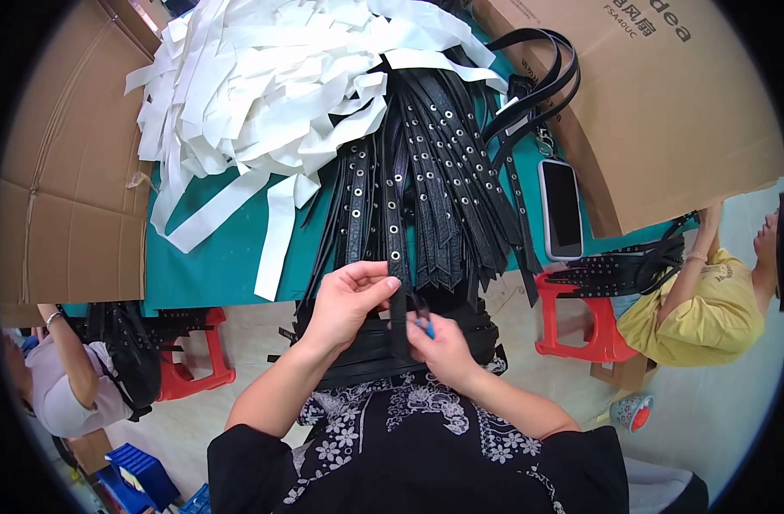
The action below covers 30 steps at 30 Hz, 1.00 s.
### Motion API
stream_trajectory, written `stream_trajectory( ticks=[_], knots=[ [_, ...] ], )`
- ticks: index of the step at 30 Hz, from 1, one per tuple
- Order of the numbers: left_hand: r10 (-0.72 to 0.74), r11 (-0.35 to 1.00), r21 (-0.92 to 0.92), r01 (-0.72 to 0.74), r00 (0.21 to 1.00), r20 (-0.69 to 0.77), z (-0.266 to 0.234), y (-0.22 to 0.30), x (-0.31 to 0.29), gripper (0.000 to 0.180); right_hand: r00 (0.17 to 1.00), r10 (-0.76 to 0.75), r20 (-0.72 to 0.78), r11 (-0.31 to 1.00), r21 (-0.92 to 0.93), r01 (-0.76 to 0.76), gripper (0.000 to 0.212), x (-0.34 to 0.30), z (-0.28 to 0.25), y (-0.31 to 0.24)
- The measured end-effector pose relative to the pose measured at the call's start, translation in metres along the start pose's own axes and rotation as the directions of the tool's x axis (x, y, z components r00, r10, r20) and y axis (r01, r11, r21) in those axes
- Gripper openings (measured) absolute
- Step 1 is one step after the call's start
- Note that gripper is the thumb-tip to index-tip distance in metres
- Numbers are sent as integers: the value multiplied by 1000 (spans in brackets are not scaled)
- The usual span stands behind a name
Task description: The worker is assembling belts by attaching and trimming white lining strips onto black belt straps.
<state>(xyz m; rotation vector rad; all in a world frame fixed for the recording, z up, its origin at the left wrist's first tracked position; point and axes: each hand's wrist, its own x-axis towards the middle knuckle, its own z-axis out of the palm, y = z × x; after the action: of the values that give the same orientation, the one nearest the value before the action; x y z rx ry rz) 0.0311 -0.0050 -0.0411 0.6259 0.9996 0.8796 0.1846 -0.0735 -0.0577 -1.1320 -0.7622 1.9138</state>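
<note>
A black strap [394,227] with a row of metal eyelets hangs off the table edge in front of me. My left hand [345,300] pinches it between thumb and fingers, just below its lowest eyelet. Close by the strap's lower end, my right hand [443,347] is closed around a small tool with a blue part [427,328]; its dark front end is hard to make out, so the kind is unclear. Many more eyelet straps [447,171] lie in a bundle on the table beyond my hands. Further black straps [357,364] rest across my lap.
A heap of white strips [263,77] covers the back left of the green table [216,278]. Cardboard boxes [75,171] flank it. A phone [561,210] lies at the right beside black looped straps [572,73]. Two people sit at either side, near red stools [580,330].
</note>
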Motion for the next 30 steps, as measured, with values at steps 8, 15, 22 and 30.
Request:
stream_trajectory(
  ticks=[8,15,22,30],
  knots=[
    [532,377,820,-432,825,190,1,10,-27,21,987,150,-62,960,249,-131,27,36,8,-42],
    [482,324,802,-502,817,316,-16,16,-58,12,904,191,382,604,681,-415,17,46,10,-6],
    [113,933,331,-142,988,104,-56,23,-15,31,860,112,499,428,757,-494,17,34,19,19],
    [-189,974,144,176,978,84,-38,35,13,23,853,32,520,443,758,-479,16,18,34,44]
  ],
)
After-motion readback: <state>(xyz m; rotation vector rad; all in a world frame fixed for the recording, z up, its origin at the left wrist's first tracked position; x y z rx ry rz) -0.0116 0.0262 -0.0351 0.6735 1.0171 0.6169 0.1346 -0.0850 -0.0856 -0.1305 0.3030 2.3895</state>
